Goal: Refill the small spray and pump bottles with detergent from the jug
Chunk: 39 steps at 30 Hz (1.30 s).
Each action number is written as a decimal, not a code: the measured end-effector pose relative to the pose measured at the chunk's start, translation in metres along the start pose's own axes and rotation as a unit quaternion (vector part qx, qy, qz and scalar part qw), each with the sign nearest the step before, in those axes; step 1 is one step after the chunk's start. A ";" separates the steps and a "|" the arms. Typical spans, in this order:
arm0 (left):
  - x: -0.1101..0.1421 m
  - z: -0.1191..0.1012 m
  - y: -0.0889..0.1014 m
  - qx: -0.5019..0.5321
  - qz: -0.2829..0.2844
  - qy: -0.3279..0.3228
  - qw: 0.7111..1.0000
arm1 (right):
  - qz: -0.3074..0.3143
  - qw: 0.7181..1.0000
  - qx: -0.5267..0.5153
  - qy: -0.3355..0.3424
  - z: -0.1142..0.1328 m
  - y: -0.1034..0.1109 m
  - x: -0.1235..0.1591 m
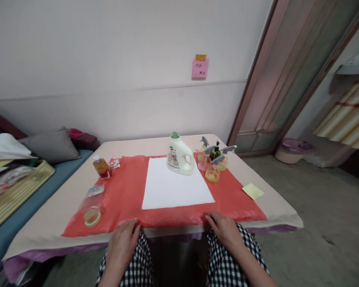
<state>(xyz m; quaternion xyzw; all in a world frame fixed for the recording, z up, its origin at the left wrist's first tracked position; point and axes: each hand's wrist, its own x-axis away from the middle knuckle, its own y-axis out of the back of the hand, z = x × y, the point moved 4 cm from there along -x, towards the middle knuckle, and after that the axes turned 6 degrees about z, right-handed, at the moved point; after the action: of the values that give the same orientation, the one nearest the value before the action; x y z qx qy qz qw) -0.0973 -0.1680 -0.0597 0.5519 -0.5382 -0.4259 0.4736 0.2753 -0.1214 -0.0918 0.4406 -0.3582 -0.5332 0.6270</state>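
My left hand (pixel 122 243) lies on my checked-trouser knee at the table's front edge, its fingertips by the red plastic sheet (pixel 125 191). It is open and holds nothing. On the other knee rests my right hand (pixel 224 229), also open, with its fingers reaching the sheet's front edge. A white cloth (pixel 175 193) with a wavy edge covers the sheet's middle. Towards its back stands an off-white jug (pixel 179 157) with a green top and a printed label, upright. Right of the jug several spray bottles (pixel 212 173) with grey trigger heads are grouped.
At the left are an amber bottle (pixel 102 167), a small red-and-white packet (pixel 114 164), a clear plastic bag (pixel 94 197) and a round tape roll (pixel 92 217). A yellow sticky note (pixel 253 191) lies at the right. A pink note (pixel 200 68) is taped to the wall.
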 end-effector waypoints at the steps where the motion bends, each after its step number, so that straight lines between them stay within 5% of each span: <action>1: -0.002 -0.002 -0.001 -0.004 0.004 0.001 1.000 | 0.002 1.000 0.000 0.002 0.001 -0.001 -0.001; 7: -0.010 -0.013 -0.012 0.018 0.000 -0.006 1.000 | -0.007 1.000 0.006 0.011 0.004 -0.004 -0.001; 11: -0.015 0.001 -0.028 0.113 -0.056 -0.063 0.990 | -0.047 0.998 0.022 0.044 0.009 -0.002 0.002; 15: -0.027 0.018 -0.033 0.221 -0.048 -0.030 0.974 | -0.074 0.996 0.012 0.057 0.014 0.003 0.002; 20: -0.063 -0.025 0.020 0.339 -0.064 0.023 0.938 | -0.104 0.986 -0.061 0.111 0.040 0.028 -0.026; 24: -0.114 -0.090 0.083 0.419 -0.151 0.008 0.896 | -0.128 0.978 -0.092 0.139 0.077 0.061 -0.084; 27: -0.149 -0.124 0.103 0.486 -0.190 -0.026 0.852 | -0.152 0.969 -0.127 0.145 0.097 0.077 -0.128; 30: -0.172 -0.132 0.087 0.528 -0.197 -0.032 0.825 | -0.169 0.962 -0.175 0.126 0.094 0.072 -0.157; 35: -0.185 -0.122 0.039 0.543 -0.093 0.021 0.834 | -0.148 0.950 -0.269 0.066 0.062 0.041 -0.174; 39: -0.186 -0.118 0.043 0.557 -0.086 0.042 0.825 | -0.107 0.929 -0.351 0.043 0.053 0.038 -0.180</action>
<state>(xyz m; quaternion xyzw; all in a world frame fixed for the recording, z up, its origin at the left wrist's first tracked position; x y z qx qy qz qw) -0.0011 0.0267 -0.0023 0.7832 -0.6141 -0.0688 0.0688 0.2081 0.0486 -0.0337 0.2509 -0.0719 -0.6698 0.6952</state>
